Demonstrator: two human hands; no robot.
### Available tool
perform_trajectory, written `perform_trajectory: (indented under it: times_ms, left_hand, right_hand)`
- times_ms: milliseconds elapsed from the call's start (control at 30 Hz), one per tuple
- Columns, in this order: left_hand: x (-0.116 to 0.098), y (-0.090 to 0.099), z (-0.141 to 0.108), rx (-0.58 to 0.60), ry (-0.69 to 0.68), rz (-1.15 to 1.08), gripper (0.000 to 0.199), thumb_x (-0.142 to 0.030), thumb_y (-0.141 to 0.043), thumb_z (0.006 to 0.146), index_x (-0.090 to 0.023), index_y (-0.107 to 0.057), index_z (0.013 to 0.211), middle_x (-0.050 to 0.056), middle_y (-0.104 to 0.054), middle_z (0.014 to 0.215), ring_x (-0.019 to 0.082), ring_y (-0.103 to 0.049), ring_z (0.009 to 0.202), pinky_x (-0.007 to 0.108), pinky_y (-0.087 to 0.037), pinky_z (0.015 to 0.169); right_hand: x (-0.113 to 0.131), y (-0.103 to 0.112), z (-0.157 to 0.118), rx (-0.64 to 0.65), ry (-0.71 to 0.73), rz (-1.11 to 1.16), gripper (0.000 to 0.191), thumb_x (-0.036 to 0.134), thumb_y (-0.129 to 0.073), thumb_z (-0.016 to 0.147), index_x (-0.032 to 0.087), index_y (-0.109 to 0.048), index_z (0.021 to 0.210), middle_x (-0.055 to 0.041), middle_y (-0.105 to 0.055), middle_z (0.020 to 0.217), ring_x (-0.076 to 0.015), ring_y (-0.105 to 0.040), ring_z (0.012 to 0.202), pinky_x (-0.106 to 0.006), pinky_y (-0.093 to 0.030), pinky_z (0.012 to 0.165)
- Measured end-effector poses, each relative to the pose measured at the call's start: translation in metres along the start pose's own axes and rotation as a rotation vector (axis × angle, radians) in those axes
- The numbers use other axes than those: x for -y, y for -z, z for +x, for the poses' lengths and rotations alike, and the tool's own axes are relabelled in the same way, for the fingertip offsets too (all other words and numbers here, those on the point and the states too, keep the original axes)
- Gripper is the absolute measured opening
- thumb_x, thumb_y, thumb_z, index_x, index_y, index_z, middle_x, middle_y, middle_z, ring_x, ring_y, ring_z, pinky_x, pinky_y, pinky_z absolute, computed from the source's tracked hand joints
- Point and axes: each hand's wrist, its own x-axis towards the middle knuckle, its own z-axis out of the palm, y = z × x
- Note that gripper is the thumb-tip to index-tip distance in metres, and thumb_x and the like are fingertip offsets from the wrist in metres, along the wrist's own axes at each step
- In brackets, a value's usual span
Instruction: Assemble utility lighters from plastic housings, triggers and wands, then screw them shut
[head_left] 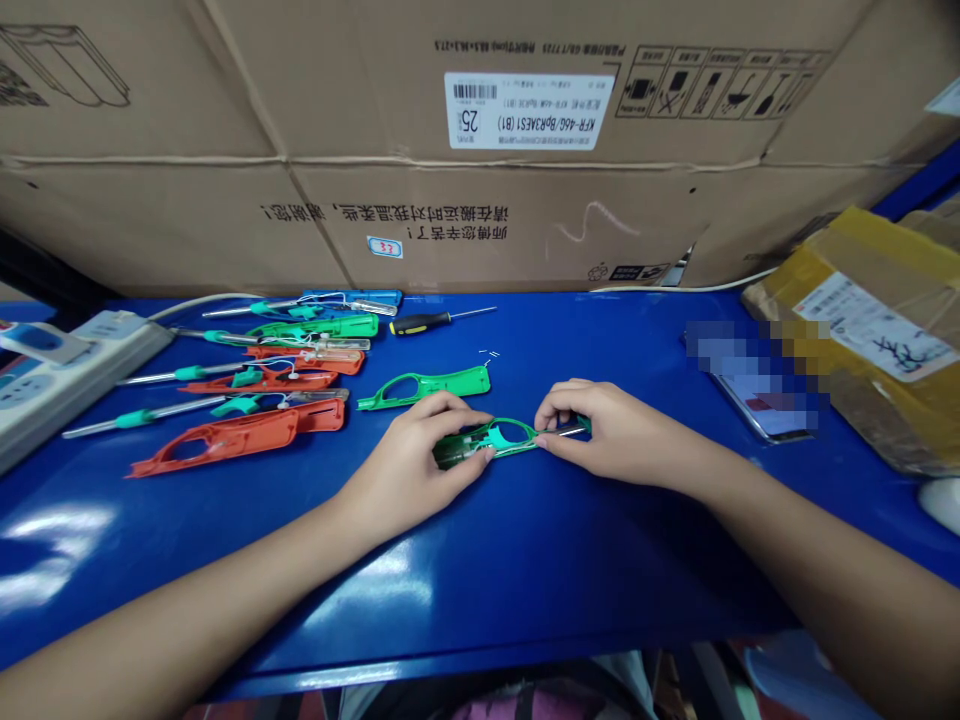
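Note:
Between my hands is a green lighter, a long-nosed kind with its casing open (517, 445); a teal trigger piece and a thin metal tube show inside it. My left hand (424, 450) grips the wide handle end, thumb and fingers on either side. My right hand (600, 430) pinches the narrow end near the metal tube. Just beyond my left hand lies a loose green half-shell (450, 383) with an oval opening. A few tiny pale pins (489, 353) lie behind the shell.
Several opened lighters with orange casings (240, 440), green and blue ones lie at left. A screwdriver (424, 322) sits behind. A power strip (67, 370) is at far left, a phone (757, 390) and taped parcel (862, 330) at right. A large carton (360, 100) walls the back.

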Motion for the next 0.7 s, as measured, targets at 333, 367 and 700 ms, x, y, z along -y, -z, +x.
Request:
perform_trajectory:
  times_ms: [333, 367, 700]
  left_hand:
    - [-0.004, -0.003, 0.002, -0.035, 0.042, -0.013, 0.026, -0.028, -0.07, 0.086, -0.019, -0.074, 0.11, 0.006, -0.067, 0.102, 0.02, -0.066, 0.094, 0.035, -0.055, 0.086]
    - [-0.004, -0.003, 0.002, -0.036, 0.05, -0.019, 0.026, -0.027, -0.07, 0.085, -0.019, -0.074, 0.11, 0.006, -0.067, 0.102, 0.02, -0.066, 0.094, 0.035, -0.055, 0.086]
    - [-0.005, -0.007, 0.001, -0.072, 0.07, -0.006, 0.025, -0.024, -0.07, 0.081, -0.018, -0.074, 0.105, 0.006, -0.069, 0.102, 0.022, -0.065, 0.098, 0.039, -0.054, 0.09]
  right_hand:
    - [-0.005, -0.007, 0.0, -0.061, 0.023, -0.021, 0.005, 0.019, -0.063, 0.087, 0.02, -0.065, 0.082, -0.004, -0.07, 0.089, -0.0192, -0.061, 0.087, -0.034, -0.046, 0.079]
    - [-0.005, -0.008, 0.0, -0.061, 0.025, -0.021, 0.005, 0.019, -0.063, 0.087, 0.02, -0.065, 0.082, -0.0039, -0.07, 0.088, -0.0191, -0.061, 0.086, -0.033, -0.046, 0.078]
    - [-0.004, -0.011, 0.002, -0.066, 0.029, -0.066, 0.005, 0.021, -0.065, 0.085, 0.02, -0.064, 0.081, -0.0034, -0.07, 0.089, -0.0193, -0.061, 0.087, -0.034, -0.045, 0.078]
